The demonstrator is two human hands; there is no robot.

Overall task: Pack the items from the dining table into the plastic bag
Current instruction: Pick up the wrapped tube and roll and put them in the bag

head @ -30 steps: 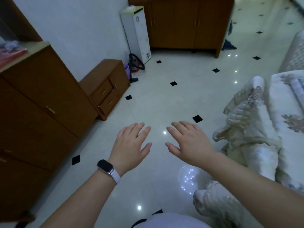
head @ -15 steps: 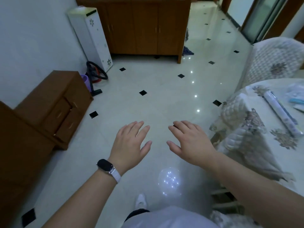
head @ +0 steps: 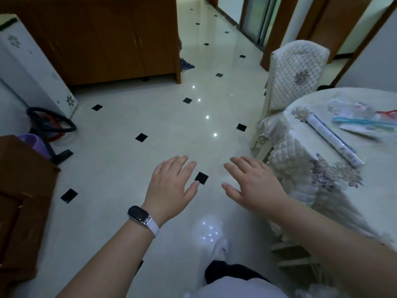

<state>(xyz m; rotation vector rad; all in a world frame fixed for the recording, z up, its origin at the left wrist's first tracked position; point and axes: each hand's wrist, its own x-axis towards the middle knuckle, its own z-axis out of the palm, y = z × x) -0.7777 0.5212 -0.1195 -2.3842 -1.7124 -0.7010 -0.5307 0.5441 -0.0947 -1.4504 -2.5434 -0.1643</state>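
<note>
The dining table [head: 300, 147], draped in a quilted floral cloth, fills the right side. On it lie a long white roll [head: 335, 139], a blue toothbrush [head: 363, 121], a flat white packet [head: 358, 131] and a clear plastic bag [head: 343, 107] near the far right edge. My left hand [head: 171, 186], with a watch on its wrist, and my right hand [head: 255, 188] hover palm-down over the floor, left of the table. Both are empty with fingers spread.
A covered chair [head: 294, 76] stands behind the table. A wooden cabinet [head: 103, 39] lines the far wall, a low wooden drawer unit [head: 23, 190] sits at the left, with a white appliance [head: 32, 67] and a hose [head: 51, 127] beside it. Glossy tiled floor lies ahead.
The view has swung to the right, bringing the dining table and its items into sight. Both hands stay outstretched and empty in the same pose.
</note>
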